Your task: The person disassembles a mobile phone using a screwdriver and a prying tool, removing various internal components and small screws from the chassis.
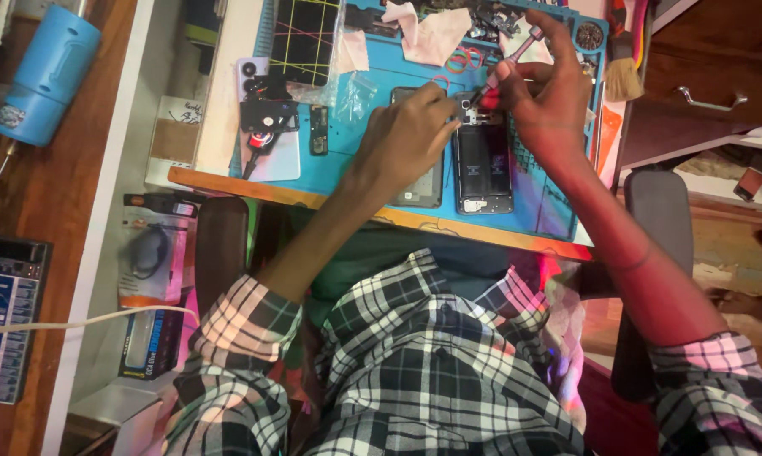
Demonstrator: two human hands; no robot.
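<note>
Plaid shirt (414, 371) fills the near bottom of view, sleeves rolled at both elbows. Opened smartphone (483, 165) lies back-off, battery showing, on the blue repair mat (372, 143) close to the desk's near edge, right of centre. Right hand (545, 93) is closed in a pinch round a small precision screwdriver (506, 63), tip angled down into the phone's top end, probably at a screw, too small to confirm. Left hand (410, 135) has fingers curled, fingertips pressing the phone's upper left corner, likely bracing it so it doesn't slide; whether it pinches anything, cannot tell. Removed back cover (423, 181) sits just beside the phone, partly under the left hand. Farther left on the mat: another white phone (267, 127) with parts on top. Brush (624, 72) at the mat's right edge. Blue cylindrical tool (47, 72) at the desk's far left.
</note>
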